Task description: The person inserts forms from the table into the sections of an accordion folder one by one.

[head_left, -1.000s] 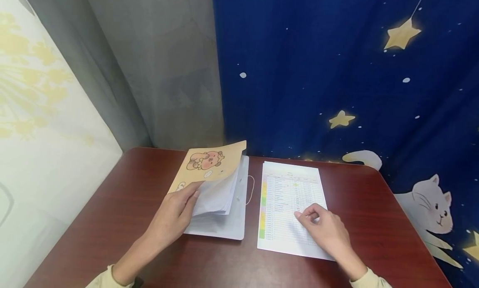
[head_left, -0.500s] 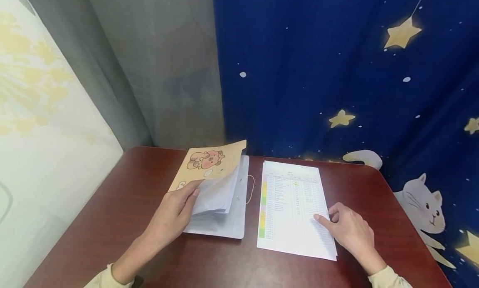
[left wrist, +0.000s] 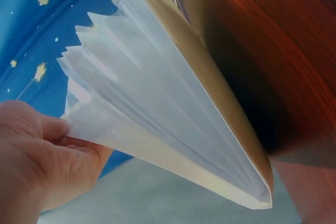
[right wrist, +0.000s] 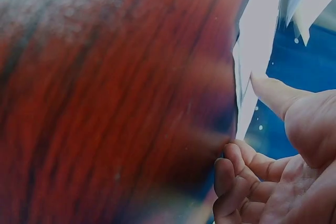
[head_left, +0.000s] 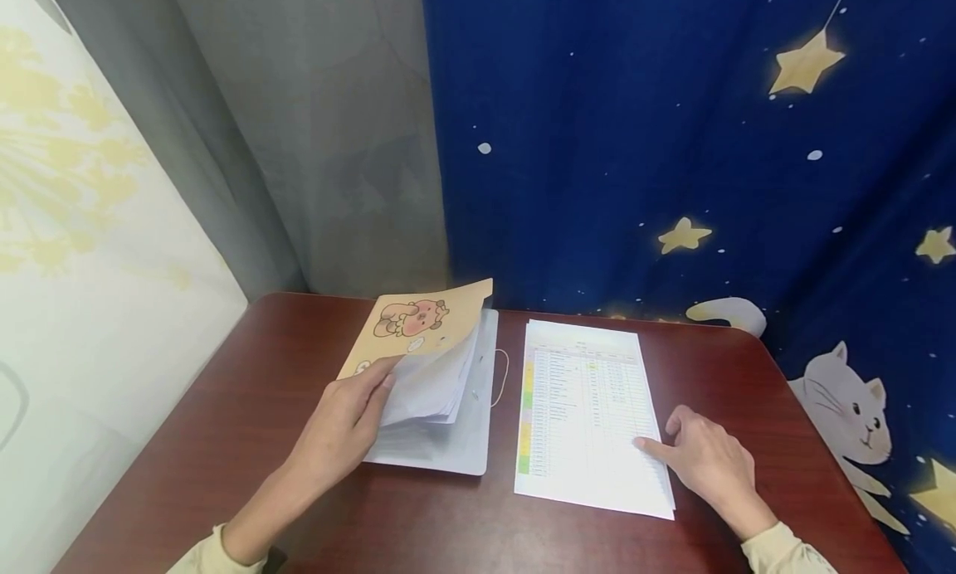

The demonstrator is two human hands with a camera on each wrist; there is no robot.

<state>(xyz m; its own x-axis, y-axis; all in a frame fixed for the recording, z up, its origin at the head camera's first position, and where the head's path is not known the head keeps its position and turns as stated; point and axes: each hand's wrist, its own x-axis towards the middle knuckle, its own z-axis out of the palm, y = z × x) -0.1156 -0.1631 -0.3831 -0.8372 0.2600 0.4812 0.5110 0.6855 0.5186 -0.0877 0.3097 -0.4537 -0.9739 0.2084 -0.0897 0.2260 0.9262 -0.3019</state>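
An expanding file folder (head_left: 407, 313) with a tan cartoon-printed cover lies on the left of the table. My left hand (head_left: 345, 420) pinches the near right part of its raised cover between thumb and fingers. The left wrist view shows translucent pleated pockets (left wrist: 131, 82) fanned out below that cover. To the folder's right is a small stack of printed sheets (head_left: 586, 441), the top one a table with a coloured left column. My right hand (head_left: 713, 462) is at their right edge, its thumb (right wrist: 273, 95) touching the paper and its other fingers bent at the border.
Both lie on a dark red wooden table (head_left: 246, 408). A thin elastic loop (head_left: 503, 379) sticks out from the folder's right side. Behind the table's back edge hang a grey curtain (head_left: 351, 143) and a blue starry one (head_left: 560, 184).
My right hand has moved right, from above the printed sheets to their right edge. My left hand keeps its hold on the folder's raised cover.
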